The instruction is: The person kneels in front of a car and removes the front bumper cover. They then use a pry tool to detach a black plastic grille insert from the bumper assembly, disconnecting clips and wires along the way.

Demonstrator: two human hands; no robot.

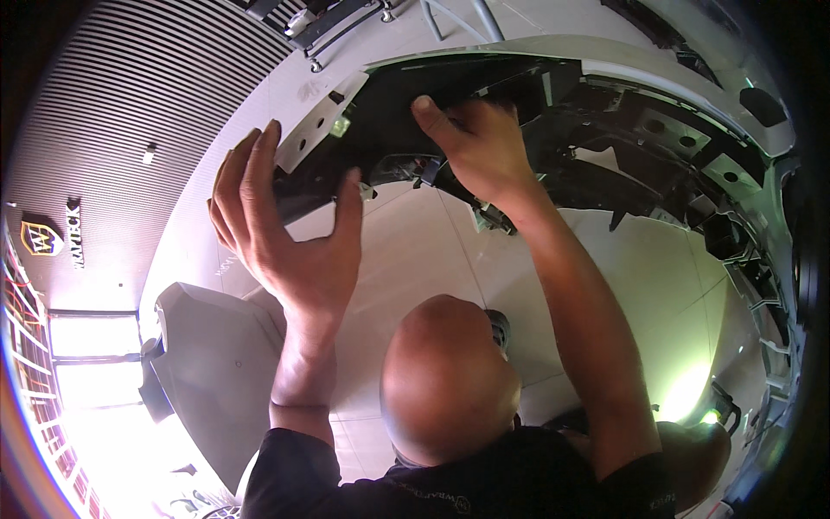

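Note:
A large curved car bumper (692, 104) arcs across the far side, its hollow inner side toward me. My left hand (290, 229) is at its left end, fingers spread beyond the edge and thumb apart on the inner side. Whether it touches the bumper, I cannot tell. My right hand (484, 151) reaches into the bumper, at the black inner panel (415, 82). Its thumb stretches to the left over that panel, while the other fingers bend away and are mostly hidden. A pale bracket (322, 125) with holes lies along the left end.
Below my arms is a rounded bare-skinned shape (450, 372), seemingly a bent knee. At left stands a light grey body panel (216, 372). A wheeled stand (333, 26) is at the far left, before a ribbed wall (173, 95). A bright lamp (711, 417) shines at right.

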